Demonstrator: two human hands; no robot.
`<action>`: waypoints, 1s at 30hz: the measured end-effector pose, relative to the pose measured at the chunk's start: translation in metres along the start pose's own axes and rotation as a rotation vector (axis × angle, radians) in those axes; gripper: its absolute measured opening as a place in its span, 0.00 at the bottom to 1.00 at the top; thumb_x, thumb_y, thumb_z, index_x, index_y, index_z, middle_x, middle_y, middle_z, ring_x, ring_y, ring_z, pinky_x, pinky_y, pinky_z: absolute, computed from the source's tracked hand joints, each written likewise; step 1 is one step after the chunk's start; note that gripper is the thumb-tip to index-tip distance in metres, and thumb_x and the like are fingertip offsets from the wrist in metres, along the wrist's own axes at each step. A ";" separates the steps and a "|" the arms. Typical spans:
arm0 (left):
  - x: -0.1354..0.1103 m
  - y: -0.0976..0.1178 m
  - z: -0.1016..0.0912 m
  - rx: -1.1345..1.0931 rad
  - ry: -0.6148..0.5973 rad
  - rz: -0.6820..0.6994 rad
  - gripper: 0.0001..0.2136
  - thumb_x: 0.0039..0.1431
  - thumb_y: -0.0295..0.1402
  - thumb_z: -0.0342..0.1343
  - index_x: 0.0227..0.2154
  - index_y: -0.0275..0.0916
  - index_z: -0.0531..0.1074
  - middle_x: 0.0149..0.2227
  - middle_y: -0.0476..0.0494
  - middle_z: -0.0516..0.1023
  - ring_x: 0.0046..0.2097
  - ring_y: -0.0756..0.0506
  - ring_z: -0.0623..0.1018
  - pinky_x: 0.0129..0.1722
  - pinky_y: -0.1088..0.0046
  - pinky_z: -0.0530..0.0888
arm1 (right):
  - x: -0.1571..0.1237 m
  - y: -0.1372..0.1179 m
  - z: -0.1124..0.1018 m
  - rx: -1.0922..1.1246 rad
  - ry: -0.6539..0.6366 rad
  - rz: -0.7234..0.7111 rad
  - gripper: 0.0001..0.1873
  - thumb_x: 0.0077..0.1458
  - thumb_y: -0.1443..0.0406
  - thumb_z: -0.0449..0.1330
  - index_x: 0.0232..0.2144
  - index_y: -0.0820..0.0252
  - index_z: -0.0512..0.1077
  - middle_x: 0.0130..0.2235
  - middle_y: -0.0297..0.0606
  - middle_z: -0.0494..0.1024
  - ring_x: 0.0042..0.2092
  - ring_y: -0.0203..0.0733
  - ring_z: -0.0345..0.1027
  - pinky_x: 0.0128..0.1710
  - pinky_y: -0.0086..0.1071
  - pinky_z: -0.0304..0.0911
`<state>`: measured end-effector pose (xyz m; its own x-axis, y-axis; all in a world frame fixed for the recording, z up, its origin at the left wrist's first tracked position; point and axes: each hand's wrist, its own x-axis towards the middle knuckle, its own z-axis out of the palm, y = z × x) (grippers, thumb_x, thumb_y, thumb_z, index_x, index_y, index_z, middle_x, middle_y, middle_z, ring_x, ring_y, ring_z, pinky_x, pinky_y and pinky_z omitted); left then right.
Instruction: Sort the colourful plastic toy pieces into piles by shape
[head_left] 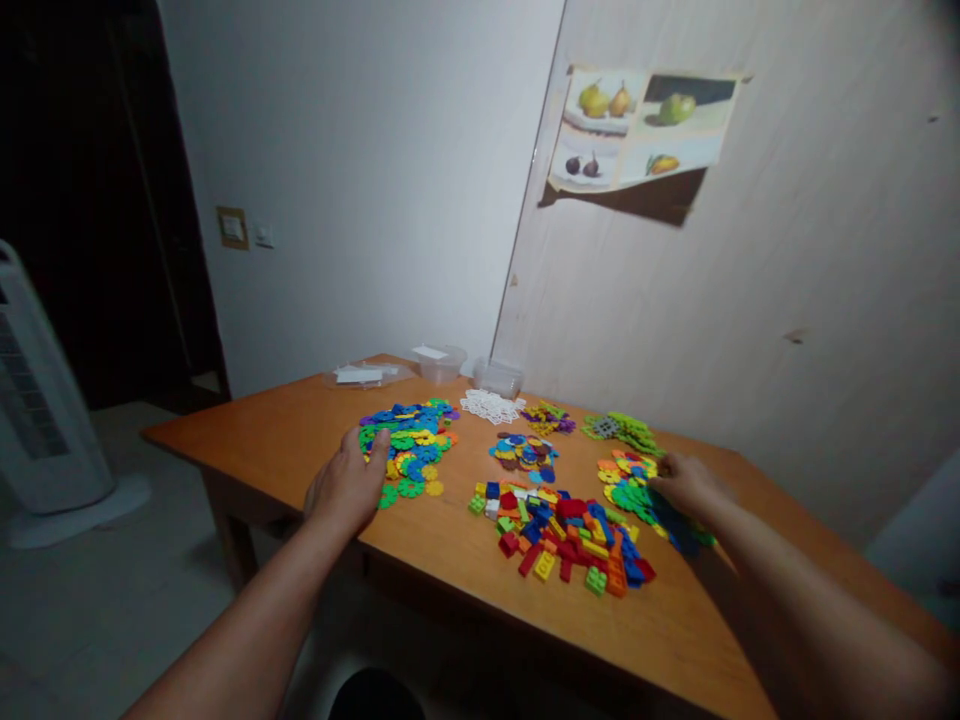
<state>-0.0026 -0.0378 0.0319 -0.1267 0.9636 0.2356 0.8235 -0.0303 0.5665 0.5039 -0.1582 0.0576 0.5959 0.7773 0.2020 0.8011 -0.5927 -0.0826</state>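
Observation:
My left hand [349, 485] lies flat and open on the wooden table [300, 430], its fingertips touching the near edge of a pile of coloured flower-shaped discs [412, 440]. My right hand [686, 485] rests palm down on a pile of green, orange and blue interlocking pieces [630, 480], fingers partly curled over them; I cannot see whether it grips any. Between the hands lies a heap of small coloured building bricks [570, 535].
Smaller piles lie further back: round discs [523, 453], white lattice pieces [491, 405], purple-yellow pieces [547, 417], green pieces [622, 430]. Clear plastic tubs [496, 377] and lids [364, 375] stand by the wall. A white fan [37, 400] stands on the floor, left.

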 end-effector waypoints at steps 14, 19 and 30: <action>0.002 -0.005 0.003 -0.010 0.017 0.006 0.36 0.72 0.58 0.31 0.66 0.37 0.65 0.59 0.25 0.80 0.56 0.28 0.81 0.50 0.54 0.76 | -0.030 -0.022 -0.004 0.297 0.108 -0.205 0.25 0.62 0.48 0.51 0.43 0.58 0.80 0.44 0.45 0.83 0.44 0.50 0.76 0.41 0.37 0.66; 0.001 -0.004 0.005 -0.031 0.027 0.005 0.37 0.72 0.58 0.31 0.66 0.36 0.65 0.60 0.24 0.78 0.57 0.28 0.81 0.52 0.52 0.75 | -0.060 -0.071 -0.004 0.468 0.032 -0.410 0.28 0.63 0.45 0.49 0.38 0.56 0.79 0.39 0.40 0.84 0.42 0.46 0.76 0.41 0.35 0.67; -0.005 -0.005 0.006 -0.078 0.052 -0.013 0.35 0.73 0.57 0.31 0.67 0.39 0.64 0.59 0.28 0.80 0.58 0.31 0.81 0.52 0.56 0.75 | -0.104 -0.224 -0.016 0.444 -0.144 -0.736 0.15 0.62 0.57 0.56 0.41 0.55 0.80 0.42 0.38 0.84 0.42 0.42 0.74 0.40 0.32 0.62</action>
<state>-0.0028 -0.0410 0.0227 -0.1674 0.9491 0.2669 0.7761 -0.0401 0.6293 0.2621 -0.1097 0.0709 -0.1048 0.9673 0.2308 0.9150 0.1847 -0.3586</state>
